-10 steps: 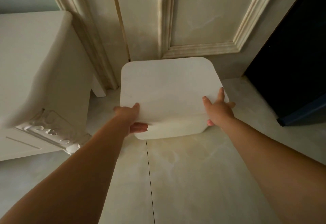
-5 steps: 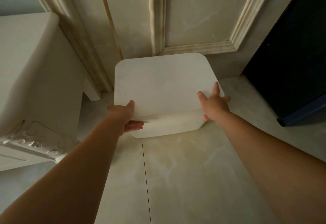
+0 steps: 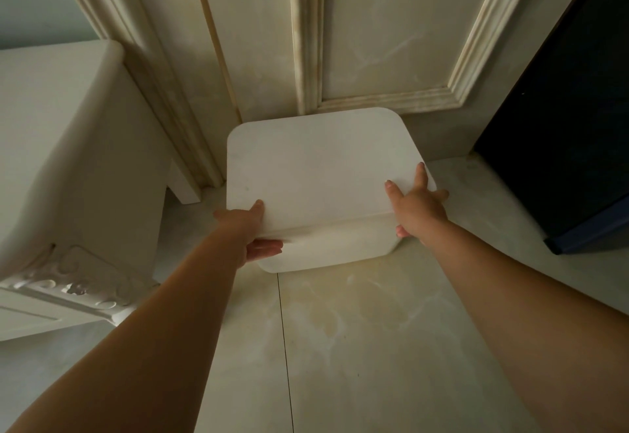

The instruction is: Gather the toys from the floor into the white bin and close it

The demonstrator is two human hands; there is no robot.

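Head view: little has moved. The left hand point(image 3: 250, 228) and right hand point(image 3: 417, 209) still pinch the lid point(image 3: 320, 173) at the near corners of the bin point(image 3: 326, 252). It looks closed.

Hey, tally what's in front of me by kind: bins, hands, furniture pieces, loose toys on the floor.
Bins, white lidded plastic bin: 1
Hands gripping it, left hand and right hand: 2
Furniture, white carved cabinet and dark blue-edged cabinet: 2
Loose toys in sight: 0
Total: 5
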